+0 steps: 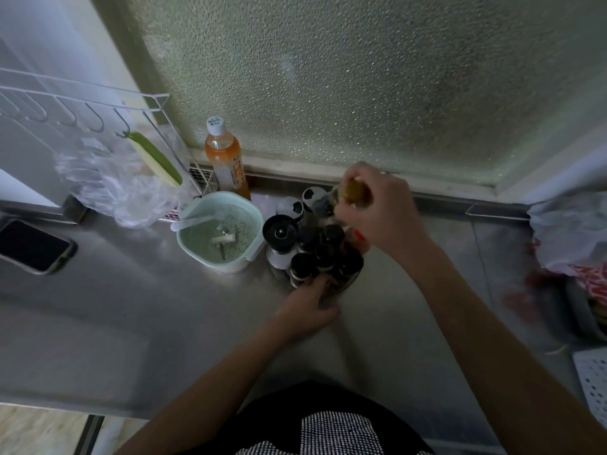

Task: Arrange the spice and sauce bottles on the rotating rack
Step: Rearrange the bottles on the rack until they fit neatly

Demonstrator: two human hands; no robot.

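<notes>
My right hand reaches out over the far side of the round metal rotating rack, the forearm stretched long from the lower right, and its fingers curl round the neck of a clear glass bottle with a golden-brown cap, holding it tilted above the back of the rack, near the sill of the frosted window. My left hand comes in low from the bottom of the view and lies against the rack's near rim, fingers bent at the edge and touching the base of the nearest jar; I cannot tell whether they truly pinch the rim or only press on it. The rack stands on the grey steel counter, crowded with small dark-capped spice jars packed close together, with a taller black-topped grinder with a silver band at its left side and two white shakers with black-spotted tops behind. A red cap shows just under my right palm. Just beside the rack on the left sits a pale green plastic strainer basket with a white spoon in it, and behind that an orange drink bottle with a white cap. A black phone lies far left.
</notes>
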